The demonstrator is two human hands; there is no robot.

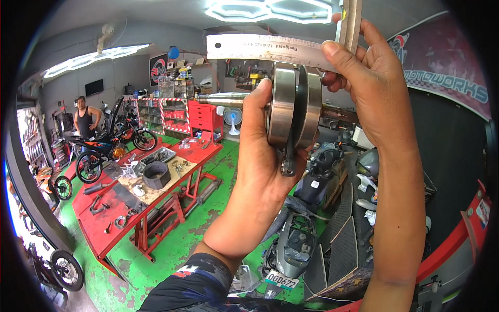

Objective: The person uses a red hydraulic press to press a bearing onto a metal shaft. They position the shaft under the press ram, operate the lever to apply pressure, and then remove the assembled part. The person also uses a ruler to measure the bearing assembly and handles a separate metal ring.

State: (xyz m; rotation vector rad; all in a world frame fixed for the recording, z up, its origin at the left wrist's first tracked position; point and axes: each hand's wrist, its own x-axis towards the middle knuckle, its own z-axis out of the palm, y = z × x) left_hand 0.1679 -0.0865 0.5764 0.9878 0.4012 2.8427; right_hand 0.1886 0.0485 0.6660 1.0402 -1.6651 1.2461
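Observation:
My left hand point(262, 140) grips a motorcycle crankshaft point(282, 109) and holds it up before me. Its two round steel webs stand side by side with a dark gap between them. A tapered shaft points left, and another shaft runs right, behind my right wrist. From between the webs the connecting rod point(288, 165) hangs down. In my right hand point(371, 70) is a combination square point(249, 47), its head pinched between thumb and fingers. The steel rule lies across the top of the webs, almost level; whether it touches both cannot be made out.
A red workbench point(99, 221) at the left bears a tray, a dark ring-shaped block point(157, 174) and loose parts. Beyond it a person point(87, 118) stands by a motorcycle point(112, 145). A scooter point(296, 244) is below my arms. A red tool cabinet point(204, 118) and fan stand farther back.

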